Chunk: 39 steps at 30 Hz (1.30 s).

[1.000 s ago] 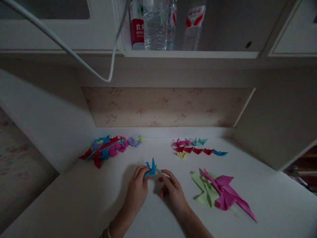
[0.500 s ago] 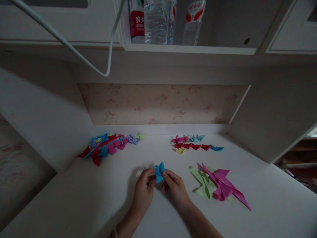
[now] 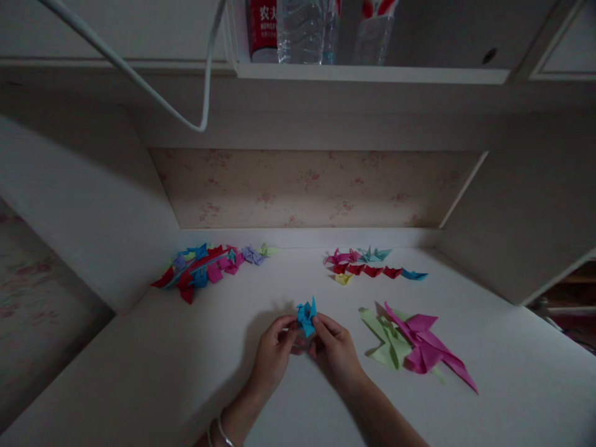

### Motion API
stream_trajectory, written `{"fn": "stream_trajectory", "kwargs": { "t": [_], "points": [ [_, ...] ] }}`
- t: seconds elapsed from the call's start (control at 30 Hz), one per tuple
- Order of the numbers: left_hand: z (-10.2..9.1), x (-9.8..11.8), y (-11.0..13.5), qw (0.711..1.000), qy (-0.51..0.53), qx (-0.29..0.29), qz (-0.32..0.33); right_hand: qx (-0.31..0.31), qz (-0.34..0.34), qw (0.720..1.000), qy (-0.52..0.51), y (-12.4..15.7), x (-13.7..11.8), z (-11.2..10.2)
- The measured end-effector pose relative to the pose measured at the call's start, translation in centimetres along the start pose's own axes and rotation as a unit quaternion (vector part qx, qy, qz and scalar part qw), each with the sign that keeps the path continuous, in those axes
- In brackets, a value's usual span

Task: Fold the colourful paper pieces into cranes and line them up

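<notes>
A small blue folded paper piece (image 3: pixel 307 315) is pinched between both hands just above the white desk (image 3: pixel 139 372). My left hand (image 3: pixel 275 352) grips its left side with closed fingers. My right hand (image 3: pixel 336 350) pinches its right side, fingers also closed. The two hands touch each other in the middle of the desk.
A heap of small colourful folded papers (image 3: pixel 205 268) lies at the back left. A row of small folded pieces (image 3: pixel 367 267) lies at the back right. Larger pink (image 3: pixel 426 347) and green (image 3: pixel 384 338) folded papers lie right of my hands. Water bottles (image 3: pixel 305 31) stand on the shelf above; a white cable (image 3: pixel 139 81) hangs down.
The left hand alone held the blue piece a second ago. The right hand then closed on it too, and both hands have drifted slightly right.
</notes>
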<state>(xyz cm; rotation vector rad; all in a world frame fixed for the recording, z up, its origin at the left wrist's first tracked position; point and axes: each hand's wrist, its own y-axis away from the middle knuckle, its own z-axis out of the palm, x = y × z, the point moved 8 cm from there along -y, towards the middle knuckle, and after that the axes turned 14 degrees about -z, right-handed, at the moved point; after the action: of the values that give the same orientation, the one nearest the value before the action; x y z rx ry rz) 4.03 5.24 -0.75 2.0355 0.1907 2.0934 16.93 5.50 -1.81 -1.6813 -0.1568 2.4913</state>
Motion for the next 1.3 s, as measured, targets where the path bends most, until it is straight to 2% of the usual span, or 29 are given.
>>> {"fn": "stream_trajectory", "kwargs": {
  "t": [0.27,1.3],
  "points": [
    [-0.03,-0.26,-0.20,1.000,0.010,0.005,0.002,-0.013,-0.012,0.999,0.036,-0.01,-0.17,-0.14],
    [-0.39,-0.45,-0.43,0.999,-0.007,0.030,-0.015,-0.012,-0.008,0.999,0.044,0.09,-0.41,0.03]
  ]
}}
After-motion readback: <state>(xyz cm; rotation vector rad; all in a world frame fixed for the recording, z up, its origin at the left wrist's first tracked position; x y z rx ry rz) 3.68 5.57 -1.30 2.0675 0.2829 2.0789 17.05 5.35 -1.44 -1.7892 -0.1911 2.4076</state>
